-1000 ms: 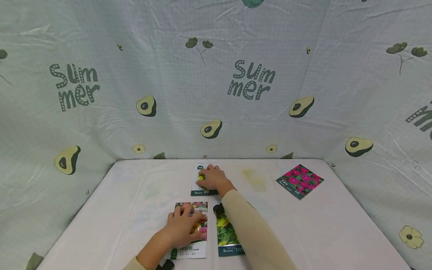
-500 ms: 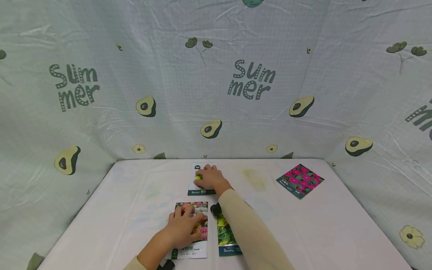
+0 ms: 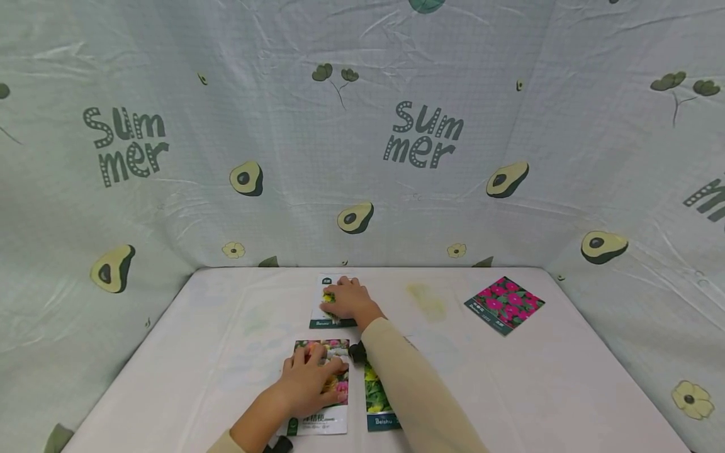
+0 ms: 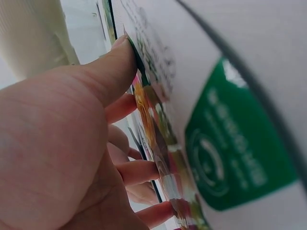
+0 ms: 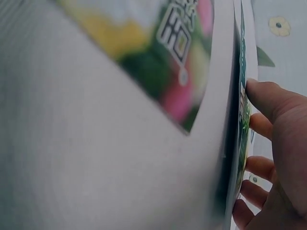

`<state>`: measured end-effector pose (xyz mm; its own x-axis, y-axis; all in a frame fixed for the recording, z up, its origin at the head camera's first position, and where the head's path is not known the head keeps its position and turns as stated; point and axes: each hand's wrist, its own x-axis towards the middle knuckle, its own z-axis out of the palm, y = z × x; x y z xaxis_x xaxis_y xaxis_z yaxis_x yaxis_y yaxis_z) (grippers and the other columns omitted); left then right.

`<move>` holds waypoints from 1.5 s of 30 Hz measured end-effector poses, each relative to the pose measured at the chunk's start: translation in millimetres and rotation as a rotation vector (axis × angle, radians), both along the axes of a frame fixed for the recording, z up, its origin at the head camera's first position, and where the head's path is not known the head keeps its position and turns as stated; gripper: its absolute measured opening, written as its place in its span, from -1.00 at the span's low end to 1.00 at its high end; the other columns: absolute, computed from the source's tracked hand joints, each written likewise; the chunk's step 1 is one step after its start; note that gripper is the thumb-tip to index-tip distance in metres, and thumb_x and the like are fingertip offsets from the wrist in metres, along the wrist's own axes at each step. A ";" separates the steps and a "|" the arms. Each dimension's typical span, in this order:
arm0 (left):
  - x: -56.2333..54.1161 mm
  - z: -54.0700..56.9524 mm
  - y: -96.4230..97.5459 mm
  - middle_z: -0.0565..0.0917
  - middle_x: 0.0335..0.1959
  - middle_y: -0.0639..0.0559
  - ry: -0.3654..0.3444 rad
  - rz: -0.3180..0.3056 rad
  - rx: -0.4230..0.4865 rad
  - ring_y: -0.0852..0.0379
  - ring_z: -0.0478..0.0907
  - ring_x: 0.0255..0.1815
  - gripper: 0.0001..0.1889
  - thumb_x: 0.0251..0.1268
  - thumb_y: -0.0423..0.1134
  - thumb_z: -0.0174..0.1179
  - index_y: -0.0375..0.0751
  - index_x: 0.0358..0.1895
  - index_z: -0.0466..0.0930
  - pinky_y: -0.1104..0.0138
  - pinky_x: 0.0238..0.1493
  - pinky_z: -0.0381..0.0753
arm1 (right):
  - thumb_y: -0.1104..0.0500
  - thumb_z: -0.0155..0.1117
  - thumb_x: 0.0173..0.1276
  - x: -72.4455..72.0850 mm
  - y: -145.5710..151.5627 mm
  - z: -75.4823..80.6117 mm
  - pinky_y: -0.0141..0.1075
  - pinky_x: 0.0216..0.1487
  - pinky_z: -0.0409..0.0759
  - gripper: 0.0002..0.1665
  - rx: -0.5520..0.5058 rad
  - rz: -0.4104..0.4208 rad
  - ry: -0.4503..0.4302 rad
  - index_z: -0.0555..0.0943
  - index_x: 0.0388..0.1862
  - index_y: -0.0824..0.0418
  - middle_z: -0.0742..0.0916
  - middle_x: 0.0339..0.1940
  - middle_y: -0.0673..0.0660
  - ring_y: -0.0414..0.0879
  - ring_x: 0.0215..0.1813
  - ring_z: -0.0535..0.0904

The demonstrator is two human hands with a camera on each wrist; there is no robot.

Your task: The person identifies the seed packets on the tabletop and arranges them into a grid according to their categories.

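My left hand [image 3: 306, 385] rests spread on a flower seed packet [image 3: 320, 426] with a pink-and-yellow blossom picture. In the left wrist view, that hand's fingertips [image 4: 141, 172] touch the packet's printed face. Farther back, my right hand [image 3: 348, 298] presses its fingertips on a white seed packet [image 3: 328, 323] with a dark green lower band and a small yellow flower picture. The right wrist view has the thumb and fingers [image 5: 259, 167] lying against that packet's face, with its edge slightly raised. The palm and fingers hide part of each packet.
A third packet [image 3: 377, 393] with yellow flowers and green leaves lies partly under the right sleeve [image 3: 419, 384]. At the back right a magenta-flower packet [image 3: 504, 306] lies turned at an angle. A printed curtain [image 3: 294, 145] hangs behind the white table [image 3: 226, 327].
My right hand and the white packet under it have slid a little to the left. The left hand and its packet stay in place.
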<state>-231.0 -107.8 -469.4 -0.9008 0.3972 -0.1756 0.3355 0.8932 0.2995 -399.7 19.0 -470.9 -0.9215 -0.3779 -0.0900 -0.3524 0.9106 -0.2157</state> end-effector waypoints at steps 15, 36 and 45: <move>0.1 -0.8 -0.8 0.38 0.31 -0.13 -0.011 -0.013 0.005 -0.47 0.20 0.37 -0.52 0.31 0.25 0.29 0.27 0.25 0.55 -0.41 0.25 0.23 | -0.31 0.09 0.54 3.5 -10.0 0.3 0.06 0.47 0.34 -0.36 -0.003 -0.006 -0.002 0.45 0.51 -0.20 0.47 0.50 0.11 0.12 0.46 0.35; -2.3 -3.1 -0.9 0.37 0.33 -0.16 -0.001 -0.014 -0.007 -0.50 0.18 0.41 -0.51 0.30 0.27 0.29 0.27 0.24 0.55 -0.42 0.27 0.23 | -0.32 0.11 0.52 4.0 -14.2 1.2 0.05 0.48 0.34 -0.37 -0.012 -0.010 0.012 0.47 0.50 -0.20 0.48 0.48 0.10 0.11 0.45 0.35; -1.0 2.5 0.6 0.38 0.37 -0.17 -0.019 0.005 -0.006 -0.47 0.18 0.42 -0.51 0.29 0.25 0.31 0.26 0.24 0.57 -0.42 0.29 0.20 | -0.34 0.11 0.51 2.2 -16.8 -1.5 0.02 0.48 0.34 -0.36 -0.010 -0.022 0.011 0.47 0.49 -0.23 0.47 0.48 0.08 0.08 0.44 0.35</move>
